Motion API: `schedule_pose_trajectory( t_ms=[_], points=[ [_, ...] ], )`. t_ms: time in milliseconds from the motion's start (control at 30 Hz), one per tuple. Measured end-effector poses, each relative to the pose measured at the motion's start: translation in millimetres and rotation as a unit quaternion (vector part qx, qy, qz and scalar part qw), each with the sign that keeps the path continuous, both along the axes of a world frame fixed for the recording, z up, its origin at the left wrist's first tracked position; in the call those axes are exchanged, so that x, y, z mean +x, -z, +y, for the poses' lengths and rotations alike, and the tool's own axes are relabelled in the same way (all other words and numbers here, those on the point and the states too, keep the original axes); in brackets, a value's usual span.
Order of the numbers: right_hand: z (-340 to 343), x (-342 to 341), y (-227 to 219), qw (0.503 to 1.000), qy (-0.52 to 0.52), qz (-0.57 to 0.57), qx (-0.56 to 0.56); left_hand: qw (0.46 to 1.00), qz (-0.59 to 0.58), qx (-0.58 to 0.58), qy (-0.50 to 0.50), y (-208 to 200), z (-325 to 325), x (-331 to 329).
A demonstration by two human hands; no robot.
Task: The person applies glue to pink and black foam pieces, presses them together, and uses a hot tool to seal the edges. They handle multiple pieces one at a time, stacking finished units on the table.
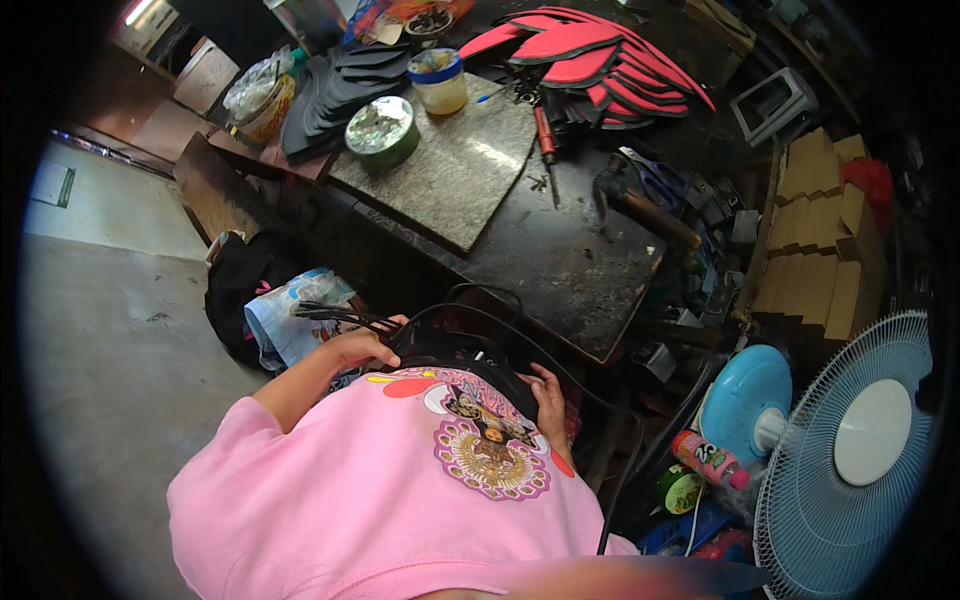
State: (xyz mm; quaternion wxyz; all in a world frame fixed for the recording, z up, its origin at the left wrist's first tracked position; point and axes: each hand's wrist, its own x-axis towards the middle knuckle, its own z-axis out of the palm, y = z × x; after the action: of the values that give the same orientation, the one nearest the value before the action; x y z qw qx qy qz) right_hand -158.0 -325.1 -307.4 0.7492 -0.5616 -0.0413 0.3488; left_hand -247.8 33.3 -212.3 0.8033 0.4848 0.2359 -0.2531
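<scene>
At my waist, below the pink shirt's hem, lies a black waist bag [450,350] with cables running from it. My left hand [365,347] is closed at its left side, thumb on top and fingers mostly hidden beneath. A bundle of black cables [345,314] sticks out beside that hand. My right hand [549,402] rests against the bag's right end, its fingers bent and partly hidden. A thin black cable loops over the bag and runs down my right side. Neither hand touches the dark workbench [560,270] in front.
On the bench are a stone slab [450,170], a green tub [382,132], a blue-lidded jar [437,82], a red screwdriver [545,140], a hammer [640,205] and stacked red-black pieces [600,65]. Cardboard boxes [810,240] and a fan [850,450] stand at right.
</scene>
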Motion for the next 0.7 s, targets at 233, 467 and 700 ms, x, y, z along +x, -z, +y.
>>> schedule_pose_trajectory(
  t_ms=[233, 467, 700],
  points=[
    [16, 6, 29, 0.997, -0.028, 0.061, -0.029, 0.998, 0.001, -0.03, -0.053, 71, 19, -42],
    [1, -5, 23, 0.996, -0.021, 0.007, -0.091, 0.994, -0.079, -0.051, -0.057, 107, 6, -44],
    [-9, -7, 23, 0.998, -0.015, 0.01, -0.061, 0.996, -0.051, -0.053, -0.047, 103, -13, -40]
  ],
)
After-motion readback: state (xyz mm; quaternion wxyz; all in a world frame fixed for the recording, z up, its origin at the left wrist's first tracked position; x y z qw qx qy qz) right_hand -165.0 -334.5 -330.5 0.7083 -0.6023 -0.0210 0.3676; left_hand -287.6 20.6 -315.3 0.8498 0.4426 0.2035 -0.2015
